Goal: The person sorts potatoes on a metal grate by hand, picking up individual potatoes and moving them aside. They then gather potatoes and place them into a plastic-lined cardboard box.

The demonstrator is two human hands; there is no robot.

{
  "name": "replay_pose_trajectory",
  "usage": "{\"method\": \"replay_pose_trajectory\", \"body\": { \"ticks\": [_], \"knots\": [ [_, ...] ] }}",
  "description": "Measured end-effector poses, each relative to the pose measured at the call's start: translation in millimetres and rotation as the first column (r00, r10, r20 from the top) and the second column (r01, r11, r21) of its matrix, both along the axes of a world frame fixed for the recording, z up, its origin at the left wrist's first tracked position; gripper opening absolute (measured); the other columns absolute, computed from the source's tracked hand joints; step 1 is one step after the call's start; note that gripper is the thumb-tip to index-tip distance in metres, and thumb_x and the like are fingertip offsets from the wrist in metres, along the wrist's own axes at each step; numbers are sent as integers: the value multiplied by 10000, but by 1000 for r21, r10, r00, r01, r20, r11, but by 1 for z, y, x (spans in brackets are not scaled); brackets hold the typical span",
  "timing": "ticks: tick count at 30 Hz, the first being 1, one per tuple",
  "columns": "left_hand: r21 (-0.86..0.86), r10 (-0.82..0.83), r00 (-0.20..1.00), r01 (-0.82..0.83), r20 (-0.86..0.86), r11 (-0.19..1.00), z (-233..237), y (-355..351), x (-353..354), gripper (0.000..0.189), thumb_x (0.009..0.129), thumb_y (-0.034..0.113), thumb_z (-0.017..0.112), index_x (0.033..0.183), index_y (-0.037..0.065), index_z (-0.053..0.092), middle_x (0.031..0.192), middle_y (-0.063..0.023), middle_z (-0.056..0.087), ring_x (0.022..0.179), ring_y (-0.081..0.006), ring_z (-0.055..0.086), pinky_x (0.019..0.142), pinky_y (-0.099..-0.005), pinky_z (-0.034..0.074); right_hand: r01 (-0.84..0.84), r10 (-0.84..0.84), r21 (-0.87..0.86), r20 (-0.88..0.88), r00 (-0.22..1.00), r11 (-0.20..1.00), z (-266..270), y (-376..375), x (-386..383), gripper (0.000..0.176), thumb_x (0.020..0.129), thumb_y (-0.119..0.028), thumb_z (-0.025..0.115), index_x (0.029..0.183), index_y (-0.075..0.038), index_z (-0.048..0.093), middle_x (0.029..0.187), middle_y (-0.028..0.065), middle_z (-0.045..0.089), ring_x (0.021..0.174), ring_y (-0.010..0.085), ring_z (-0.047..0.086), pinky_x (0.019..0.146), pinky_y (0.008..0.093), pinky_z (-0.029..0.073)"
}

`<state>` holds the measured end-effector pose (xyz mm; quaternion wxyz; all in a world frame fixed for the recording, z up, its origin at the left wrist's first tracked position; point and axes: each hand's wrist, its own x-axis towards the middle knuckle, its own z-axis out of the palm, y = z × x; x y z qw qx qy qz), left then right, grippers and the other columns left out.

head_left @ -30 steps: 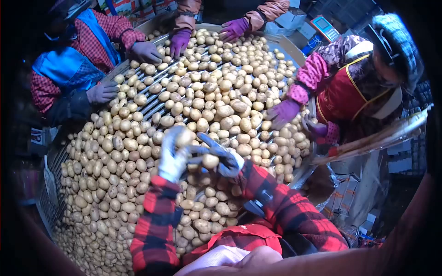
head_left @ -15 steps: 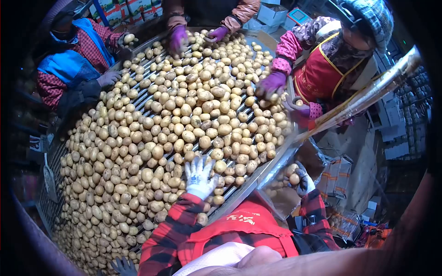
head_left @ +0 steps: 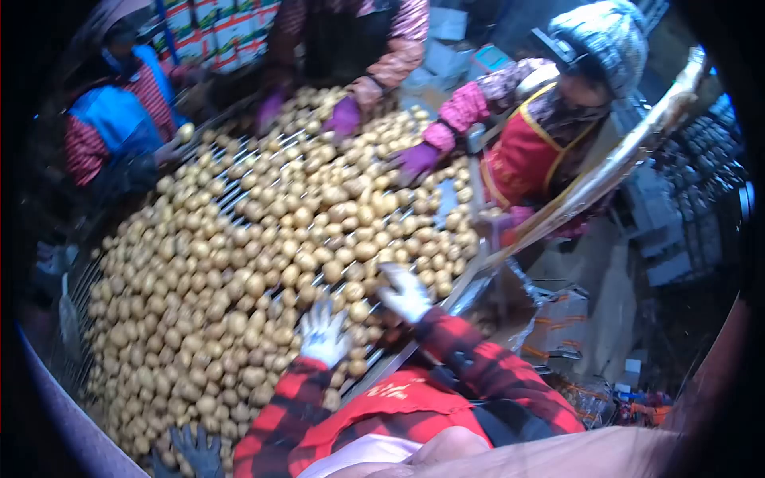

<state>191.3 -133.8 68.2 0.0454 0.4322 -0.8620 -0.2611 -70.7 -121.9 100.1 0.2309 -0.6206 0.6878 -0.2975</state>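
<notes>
Potatoes (head_left: 239, 323) cover a slatted metal sorting table (head_left: 233, 195) in front of me. My left hand (head_left: 325, 336), in a white glove, lies on the near part of the pile with its fingers spread. To its right, my right hand (head_left: 405, 293) reaches over the table's near edge onto potatoes. Its gloved fingers look stretched out, though motion blurs them, and no potato shows in its grasp.
Co-workers' purple-gloved hands (head_left: 416, 162) work at the far and right sides. A person at left holds a potato (head_left: 186, 132). Another person's dark gloves (head_left: 197, 452) rest at bottom left. A plastic-wrapped bar (head_left: 613, 171) slants at right; boxes (head_left: 558, 323) stand below.
My right hand has left the bag beside the table, where it held potatoes, and come over the pile. My left hand stays spread on the potatoes. The view has shifted and blurred.
</notes>
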Motion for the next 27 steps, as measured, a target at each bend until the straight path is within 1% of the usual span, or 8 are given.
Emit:
{"method": "replay_pose_trajectory", "body": {
  "ticks": [5, 7, 11, 15, 21, 23, 25, 27],
  "knots": [
    [5, 11, 1000, -11, -3, 1000, 4, 0, 0, 647, 836, 411, 688, 1435, 211, 545, 1618, -197, 286, 1491, -445, 230, 1173, -654, 201, -204, 165, -164, -222, 961, 965, -6, -111, 17, 610, 853, -293, 649, 1395, -38, 535, 1393, 248, 543, 1290, 417, 519, 1091, 495, 421],
    [-24, 9, 1000, -9, -15, 1000, 3, 0, 1, 667, 824, 408, 689, 1442, 205, 541, 1609, -200, 295, 1491, -449, 227, 1168, -660, 205, -166, 164, 11, -232, 959, 986, -9, -145, 26, 645, 869, -309, 630, 1446, -58, 485, 1430, 287, 487, 1325, 450, 477, 1104, 515, 402],
    [24, -3, 1000, 2, 23, 1000, 8, -3, -2, 683, 798, 389, 702, 1433, 193, 545, 1610, -214, 278, 1493, -464, 206, 1167, -679, 177, -59, 20, -97, -360, 933, 994, -44, -196, 53, 582, 898, -266, 603, 1459, -155, 495, 1582, 271, 281, 1437, 511, 282, 1116, 647, 317],
    [13, 4, 1000, -4, -10, 1000, 6, -8, -7, 661, 802, 359, 670, 1429, 192, 548, 1569, -216, 341, 1463, -465, 264, 1173, -663, 206, -174, 144, -25, -447, 883, 984, -56, -264, 44, 529, 857, -166, 611, 1383, -209, 564, 1593, 213, 305, 1427, 496, 311, 1133, 606, 335],
    [-40, -42, 997, 45, 71, 998, 4, -15, -20, 456, 814, 300, 642, 1224, 103, 646, 1516, -239, 411, 1426, -478, 324, 1179, -612, 262, -174, 136, -185, -203, 970, 967, -43, -340, 92, 606, 876, -132, 593, 1465, -226, 486, 1589, 212, 305, 1431, 517, 294, 1152, 580, 340],
    [24, -21, 998, 19, 61, 1000, 11, -18, -20, 472, 880, 326, 612, 1307, 125, 620, 1537, -240, 399, 1461, -455, 307, 1212, -570, 244, -274, 176, -235, -366, 914, 933, -40, -317, 117, 657, 845, -124, 627, 1476, -205, 461, 1587, 234, 286, 1463, 500, 240, 1138, 636, 319],
    [304, -16, 987, -33, 157, 952, 18, -25, -25, 438, 874, 340, 628, 1277, 168, 622, 1475, -232, 464, 1420, -451, 369, 1138, -531, 367, -391, 312, -312, -272, 910, 866, -33, -278, 121, 658, 835, -106, 629, 1468, -173, 467, 1558, 251, 335, 1437, 492, 313, 1137, 615, 335],
    [240, -8, 984, -35, 177, 970, 31, -26, -29, 470, 878, 340, 646, 1327, 209, 598, 1583, -180, 359, 1475, -420, 302, 1095, -547, 400, -364, 377, -303, -13, 926, 881, -31, -262, 102, 649, 838, -151, 662, 1458, -135, 475, 1396, 252, 515, 1289, 462, 504, 1091, 557, 408]
  ]
}}
